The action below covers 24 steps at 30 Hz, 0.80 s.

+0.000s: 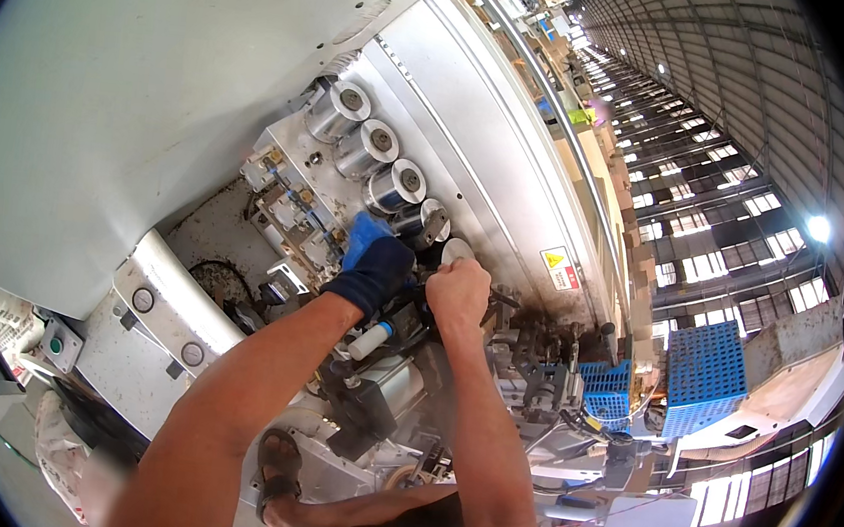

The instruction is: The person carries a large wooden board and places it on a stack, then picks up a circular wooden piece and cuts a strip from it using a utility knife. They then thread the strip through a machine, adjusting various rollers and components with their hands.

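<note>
My left hand [378, 268] wears a dark navy glove and reaches into an open machine. Bright blue material [366, 239] shows at its far end; whether this is the glove's coated fingers or a cloth is unclear. Just beyond it stands a row of several shiny metal rollers [396, 187]. The nearest rollers [424, 222] are partly hidden by the glove. Bare and closed, my right hand [458, 292] is beside the left, over dark machine parts. What its fingers grip is hidden. A round metal end face [456, 251] shows just behind its knuckles.
A white bottle-shaped part with a blue collar [371, 340] sits below my left wrist. Brass and metal fittings [297, 202] lie left of the rollers. A long white cover [512, 151] bears a warning label [559, 269]. Blue perforated guards [705, 379] stand at right. My sandalled foot [279, 472] is below.
</note>
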{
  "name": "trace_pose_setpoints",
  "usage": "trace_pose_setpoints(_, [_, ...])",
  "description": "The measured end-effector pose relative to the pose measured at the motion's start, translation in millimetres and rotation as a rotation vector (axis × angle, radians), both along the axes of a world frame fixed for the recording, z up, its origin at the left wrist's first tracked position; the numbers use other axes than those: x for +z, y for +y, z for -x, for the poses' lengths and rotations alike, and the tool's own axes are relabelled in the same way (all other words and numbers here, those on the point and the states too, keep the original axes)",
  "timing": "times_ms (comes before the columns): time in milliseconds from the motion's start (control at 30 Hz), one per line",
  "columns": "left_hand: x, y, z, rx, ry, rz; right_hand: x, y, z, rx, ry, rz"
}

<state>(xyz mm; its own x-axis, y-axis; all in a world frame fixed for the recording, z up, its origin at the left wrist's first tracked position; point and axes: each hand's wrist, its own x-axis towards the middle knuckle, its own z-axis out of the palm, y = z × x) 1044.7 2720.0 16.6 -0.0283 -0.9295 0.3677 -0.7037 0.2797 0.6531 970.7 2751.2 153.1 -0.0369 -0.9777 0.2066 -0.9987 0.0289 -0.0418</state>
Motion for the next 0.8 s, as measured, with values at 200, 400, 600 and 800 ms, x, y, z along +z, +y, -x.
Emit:
trace_pose_setpoints(200, [40,17,-15,-0.081,-0.097,-0.090,-4,1,11,-0.011,-0.030,0.056])
trace_pose_setpoints(400, [62,26,-28,-0.099,-0.125,-0.157,-4,2,10,-0.025,-0.058,0.059])
trace_pose_setpoints(600, [11,1,-5,-0.082,0.029,-0.044,-2,1,3,-0.008,-0.039,0.047])
trace_pose_setpoints(800, [12,2,7,-0.223,0.081,-0.026,-4,3,22,-0.051,0.013,0.042])
